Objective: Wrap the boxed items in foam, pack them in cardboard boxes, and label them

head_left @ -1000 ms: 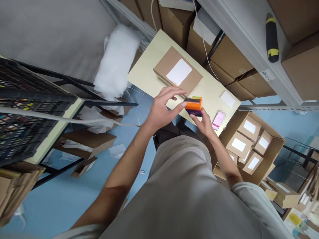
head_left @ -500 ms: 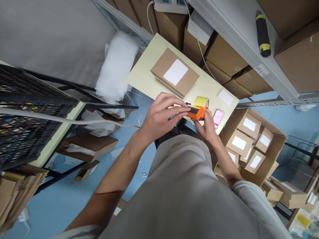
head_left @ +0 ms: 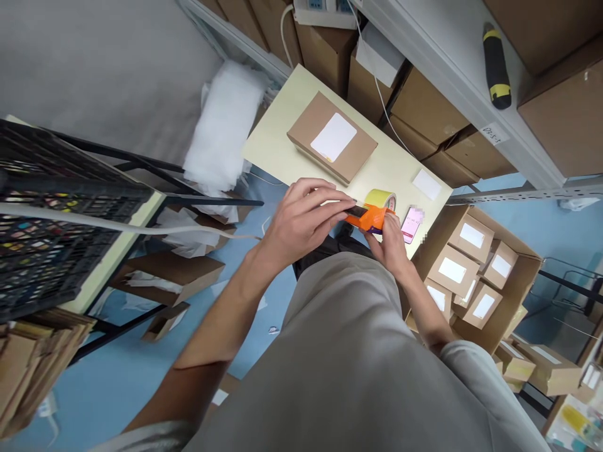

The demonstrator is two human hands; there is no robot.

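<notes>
My right hand [head_left: 392, 243] is closed around an orange tape dispenser [head_left: 372, 217] that carries a roll of yellowish tape [head_left: 380, 199]. The fingers of my left hand [head_left: 307, 216] come together at the dispenser's dark front end. Whether they pinch the loose end of the tape is hidden. Both hands are held over the near edge of the pale table [head_left: 267, 139]. Beyond them on the table lies a closed cardboard box [head_left: 308, 122] with a white label [head_left: 334, 137] on top.
A lit phone [head_left: 411, 225] and a white card [head_left: 426, 184] lie at the table's right end. A large carton [head_left: 525, 267] of labelled boxes stands to the right. Bubble wrap [head_left: 225, 122] is at the left. A black-and-yellow cutter [head_left: 497, 66] lies on the shelf.
The tape dispenser has turned a little in my right hand's grip, showing more of its orange side. My left hand stays at its front end. The box has not moved.
</notes>
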